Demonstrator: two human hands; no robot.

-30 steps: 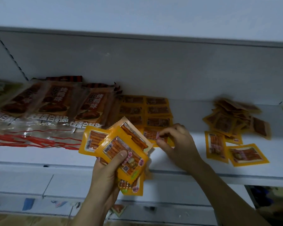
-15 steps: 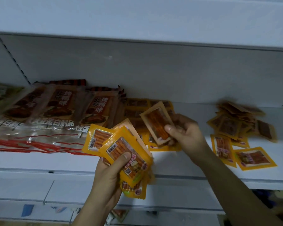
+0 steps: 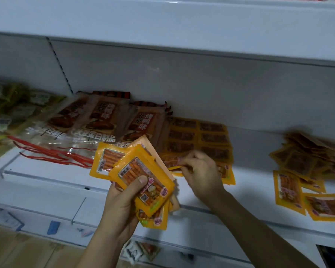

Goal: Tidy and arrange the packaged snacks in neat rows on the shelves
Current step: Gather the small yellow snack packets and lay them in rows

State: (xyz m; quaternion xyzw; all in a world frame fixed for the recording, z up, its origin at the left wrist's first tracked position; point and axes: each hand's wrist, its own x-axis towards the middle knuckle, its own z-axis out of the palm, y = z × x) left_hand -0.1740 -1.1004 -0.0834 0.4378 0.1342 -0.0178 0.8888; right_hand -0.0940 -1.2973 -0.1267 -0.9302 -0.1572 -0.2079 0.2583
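Working along the shelf (image 3: 249,151), I go from the big brown bags (image 3: 104,120) lying at the left to the rows (image 3: 199,138) of small orange packets laid flat beside them. A loose heap (image 3: 306,153) sits well apart to the right, unsorted. My left hand (image 3: 122,206) has its grip clamped on a fanned stack (image 3: 141,176), thumb on top, kept near as supply. My right hand (image 3: 199,175) pinches one packet (image 3: 174,161) down at the rows' front edge, apparently extending them.

White metal shelf (image 3: 46,171) with grey back panel (image 3: 201,84); upper shelf (image 3: 162,22) overhead; perforated upright (image 3: 59,63) at left; dim, bluish light.
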